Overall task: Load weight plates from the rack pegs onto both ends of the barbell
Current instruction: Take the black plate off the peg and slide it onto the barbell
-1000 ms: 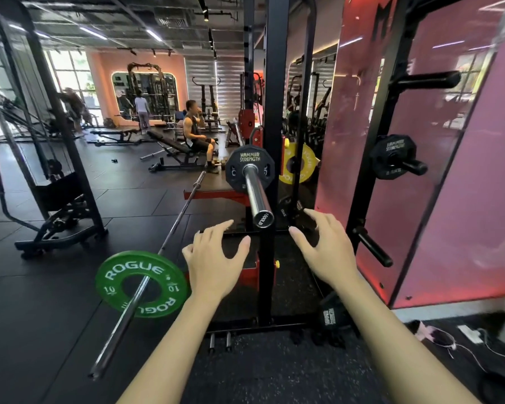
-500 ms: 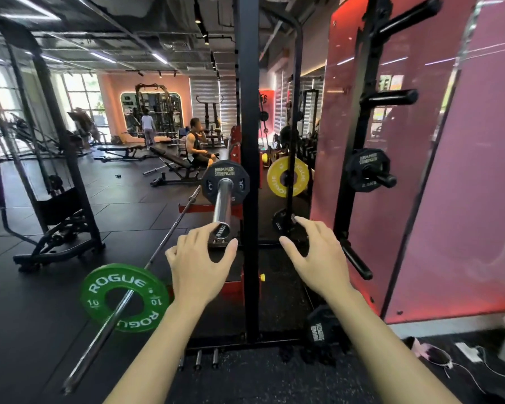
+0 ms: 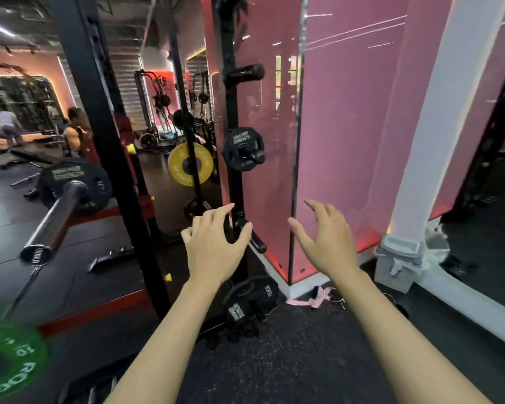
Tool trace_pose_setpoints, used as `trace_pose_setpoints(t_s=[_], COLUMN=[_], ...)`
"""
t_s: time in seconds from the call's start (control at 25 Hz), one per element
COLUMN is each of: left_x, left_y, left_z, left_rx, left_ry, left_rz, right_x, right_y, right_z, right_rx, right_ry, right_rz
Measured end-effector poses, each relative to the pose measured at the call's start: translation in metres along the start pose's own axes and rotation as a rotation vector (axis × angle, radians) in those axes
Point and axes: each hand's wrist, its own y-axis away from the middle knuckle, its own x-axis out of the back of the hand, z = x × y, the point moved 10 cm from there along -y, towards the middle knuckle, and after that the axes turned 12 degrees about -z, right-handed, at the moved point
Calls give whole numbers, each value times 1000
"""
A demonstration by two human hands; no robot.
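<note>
Both hands are raised with fingers spread and hold nothing. The left hand [image 3: 216, 246] hangs in front of the black plate-storage upright [image 3: 234, 182], its fingers across the bare lowest peg [image 3: 255, 239]. The right hand [image 3: 327, 243] hangs before the pink glass panel [image 3: 347, 126], whose metal edge strip [image 3: 296, 170] stands between the two hands. Above the left hand a small black plate [image 3: 243, 149] sits on its peg, open air in front of it. The barbell sleeve [image 3: 54, 220] juts out at left, beyond the rack post [image 3: 111, 158].

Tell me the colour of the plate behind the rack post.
Yellow plate with a black centre, seen in the head view.
</note>
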Motion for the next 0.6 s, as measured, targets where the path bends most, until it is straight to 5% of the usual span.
trace_pose_setpoints(t_s=[0.36, 0.6], left_x=[-78, -106], left_y=[-100, -231], left_z=[-35, -77], left_rx=[42, 92], left_ry=[-8, 33], left_rz=[-30, 20], right_x=[-60, -108], right_y=[-96, -237], right_z=[53, 60], right_rx=[-7, 32], right_ry=[-46, -30], right_rz=[-25, -40])
